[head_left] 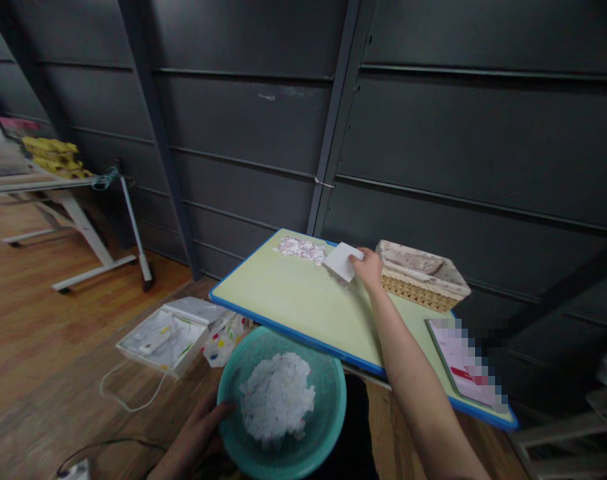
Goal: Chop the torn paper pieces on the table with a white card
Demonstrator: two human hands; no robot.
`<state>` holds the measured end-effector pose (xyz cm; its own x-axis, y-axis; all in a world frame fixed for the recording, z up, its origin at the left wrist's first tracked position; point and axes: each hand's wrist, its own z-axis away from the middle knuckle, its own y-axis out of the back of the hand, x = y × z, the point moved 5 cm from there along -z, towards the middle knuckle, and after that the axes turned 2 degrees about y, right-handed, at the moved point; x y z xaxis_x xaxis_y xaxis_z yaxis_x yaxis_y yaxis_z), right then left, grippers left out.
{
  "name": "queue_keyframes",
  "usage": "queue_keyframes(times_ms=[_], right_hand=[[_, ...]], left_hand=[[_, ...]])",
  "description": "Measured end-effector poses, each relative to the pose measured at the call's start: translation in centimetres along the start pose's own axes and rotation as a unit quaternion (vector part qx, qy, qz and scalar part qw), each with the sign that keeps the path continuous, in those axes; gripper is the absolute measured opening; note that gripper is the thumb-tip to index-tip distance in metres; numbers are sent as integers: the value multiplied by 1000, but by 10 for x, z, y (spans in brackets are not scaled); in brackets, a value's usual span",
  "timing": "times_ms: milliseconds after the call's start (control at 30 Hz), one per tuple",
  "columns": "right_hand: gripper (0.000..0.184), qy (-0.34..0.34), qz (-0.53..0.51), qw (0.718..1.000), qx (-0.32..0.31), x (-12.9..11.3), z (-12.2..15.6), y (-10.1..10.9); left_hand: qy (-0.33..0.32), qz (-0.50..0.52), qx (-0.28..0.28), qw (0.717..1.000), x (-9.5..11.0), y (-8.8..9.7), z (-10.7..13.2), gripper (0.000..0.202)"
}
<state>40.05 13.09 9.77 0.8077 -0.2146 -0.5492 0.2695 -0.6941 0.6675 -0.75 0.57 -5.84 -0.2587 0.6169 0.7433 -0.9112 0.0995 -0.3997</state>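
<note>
My left hand (208, 423) grips the left rim of a green plastic basket (333, 393), which is tilted towards me below the table's front edge. A heap of small white paper pieces (278, 397) lies inside it. On the pale green table with a blue edge, my right hand (368, 265) pinches a flat white card-like scraper (342, 261) by its right side. Just left of the scraper, a patch of white and pinkish paper scraps (300, 249) is spread over the tabletop (293, 293).
A lined wicker basket (418, 293) stands at the table's back right, with a pinkish notebook or booklet (463, 363) nearer me. On the floor at left lie an open white box (163, 340) and a cable. Dark wall panels (243, 120) rise behind; a wheeled table (73, 207) stands far left.
</note>
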Motion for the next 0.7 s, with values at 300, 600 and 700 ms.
queue_keyframes(times_ms=[300, 600, 700], right_hand=[[44, -7, -10, 1000, -15, 11, -6, -6], [44, -29, -49, 998, -17, 16, -7, -4], [44, -36, -42, 998, -7, 17, -8, 1]], left_hand=[[16, -22, 33, 999, -7, 10, -11, 93], [-1, -6, 13, 1000, -10, 10, -15, 101], [3, 4, 6, 1000, -8, 6, -9, 99]])
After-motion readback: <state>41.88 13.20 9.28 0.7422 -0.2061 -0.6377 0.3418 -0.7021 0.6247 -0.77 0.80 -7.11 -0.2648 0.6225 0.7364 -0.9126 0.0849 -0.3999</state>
